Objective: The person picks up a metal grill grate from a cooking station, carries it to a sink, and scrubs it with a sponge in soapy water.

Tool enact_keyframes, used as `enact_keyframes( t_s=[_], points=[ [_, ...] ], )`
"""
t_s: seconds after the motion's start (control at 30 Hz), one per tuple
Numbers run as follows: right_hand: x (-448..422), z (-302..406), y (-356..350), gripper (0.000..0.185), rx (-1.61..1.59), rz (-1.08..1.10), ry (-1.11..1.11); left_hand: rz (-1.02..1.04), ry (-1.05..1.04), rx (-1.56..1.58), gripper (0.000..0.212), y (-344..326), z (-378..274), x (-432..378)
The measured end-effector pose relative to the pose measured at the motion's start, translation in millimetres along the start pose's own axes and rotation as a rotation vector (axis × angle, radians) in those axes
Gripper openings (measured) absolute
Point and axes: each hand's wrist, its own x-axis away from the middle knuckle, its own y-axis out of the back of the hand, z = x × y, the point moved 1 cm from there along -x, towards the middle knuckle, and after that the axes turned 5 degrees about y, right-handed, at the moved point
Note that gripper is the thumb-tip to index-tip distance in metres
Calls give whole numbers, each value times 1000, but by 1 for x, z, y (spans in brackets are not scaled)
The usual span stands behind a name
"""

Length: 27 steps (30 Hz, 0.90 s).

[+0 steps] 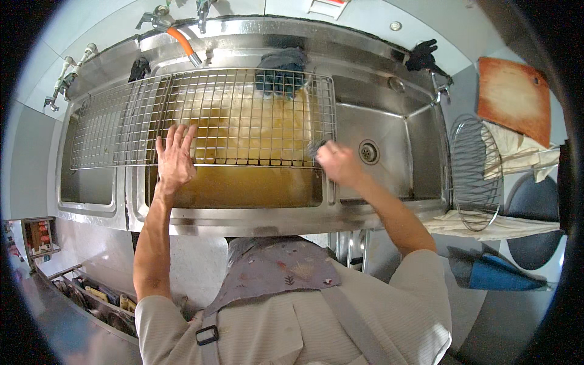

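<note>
A long wire rack (237, 118) lies across the left and middle basins of a stainless steel sink (255, 223). Cloudy yellowish-brown water (246, 187) fills much of the middle basin beneath it. My left hand (176, 157) rests on the rack's near edge with its fingers spread. At the rack's right end, near the corner, my right hand (337, 162) is closed around a grey scouring pad (315, 148), slightly blurred. A dark cloth (282, 68) hangs over the back of the middle basin, partly behind the rack's bars.
The right basin has a drain (368, 152). Behind the sink are an orange hose (182, 43), taps and black gloves (422, 57). On the right hang an oval wire basket (477, 173), pale cloths and an orange-brown board (513, 98). A utensil tray (96, 296) stands lower left.
</note>
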Motion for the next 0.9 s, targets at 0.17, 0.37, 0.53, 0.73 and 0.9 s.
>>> enact_keyframes(
  t_s=[0.17,0.37,0.53,0.73,0.9],
  points=[
    [-21,6,-9,4,8,-164,252,-38,-9,5,91,-8,1,-3],
    [-117,58,-6,22,-400,558,-109,-37,4,-3,89,-7,-4,-3],
    [-28,-9,-22,20,-195,360,18,-86,-19,2,89,-11,2,-2],
    [-68,41,-22,11,-326,285,137,-98,-12,-19,87,-12,-3,-5],
    [-113,59,-15,11,-393,481,170,-130,-21,0,85,-13,8,-3]
  ],
)
